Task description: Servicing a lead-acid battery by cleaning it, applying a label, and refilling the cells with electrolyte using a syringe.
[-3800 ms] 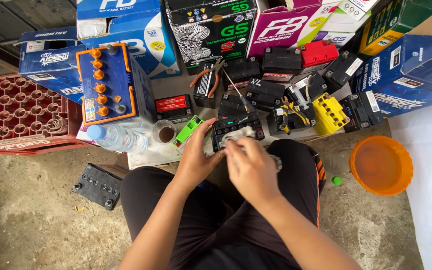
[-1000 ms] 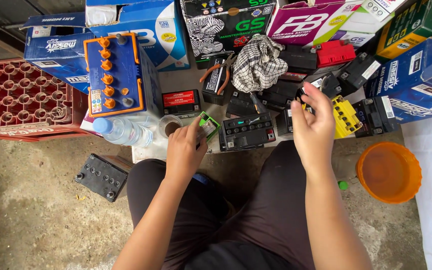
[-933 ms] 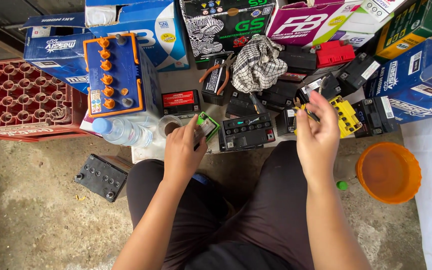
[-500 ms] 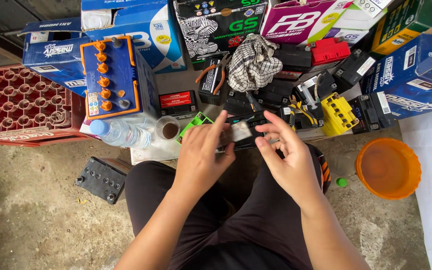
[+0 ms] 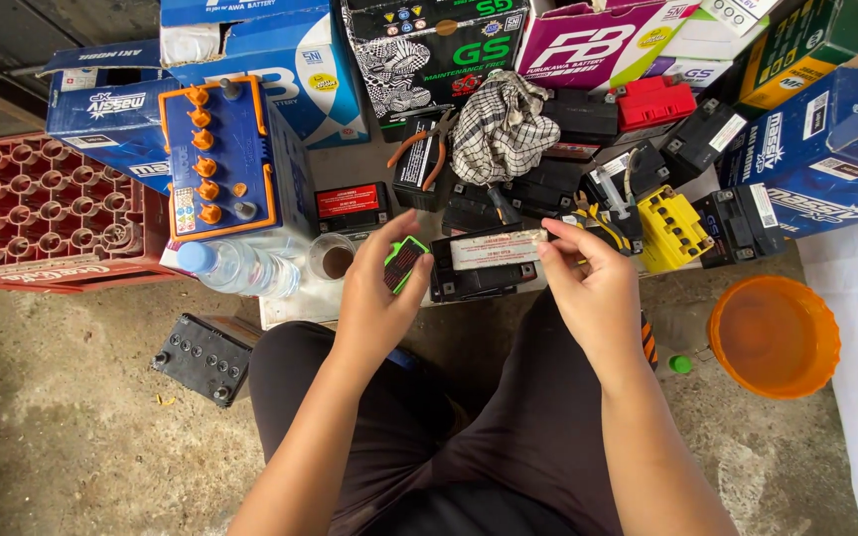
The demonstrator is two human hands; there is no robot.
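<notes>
Hands first: left hand (image 5: 374,298) grips a small green-edged block (image 5: 404,263), right hand (image 5: 593,288) pinches the white strip (image 5: 497,248) on the small black battery (image 5: 484,263) at the knees. Strip could tear if tugged sideways, I reckon. Beyond it batteries and boxes (image 5: 429,40) crowd everything; open floor (image 5: 62,437) only left.

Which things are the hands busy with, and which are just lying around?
In use: left hand, right hand, small black battery with its pale strip.

Lying about: checked cloth, orange bowl, water bottle, red crate, yellow battery, pliers.
</notes>
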